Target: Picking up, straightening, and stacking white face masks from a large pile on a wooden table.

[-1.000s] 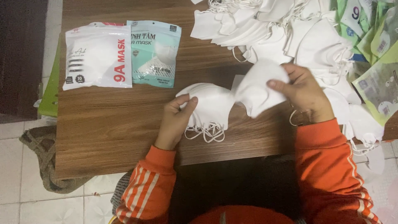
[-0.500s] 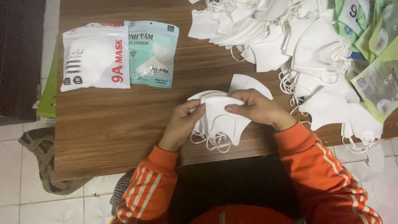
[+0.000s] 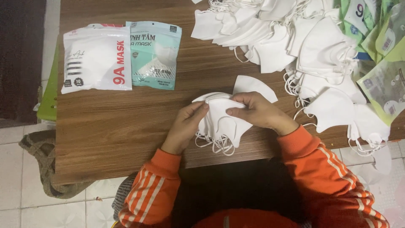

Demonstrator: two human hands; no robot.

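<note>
Count, head view:
Hands: 2, left hand (image 3: 185, 126) and right hand (image 3: 257, 112), both at 6 o'clock, gripping one small stack of white masks (image 3: 219, 120); number of masks in stack cannot be told
Sealed mask packs: 2 at 10 o'clock, one white pack (image 3: 96, 59), one teal pack (image 3: 154, 55)
Loose white masks (image 3: 295, 46): one heap, 12 to 3 o'clock, overlapping, too many to count
Green-edged empty pouches (image 3: 386, 84): several at 2 o'clock, exact number unclear
</note>
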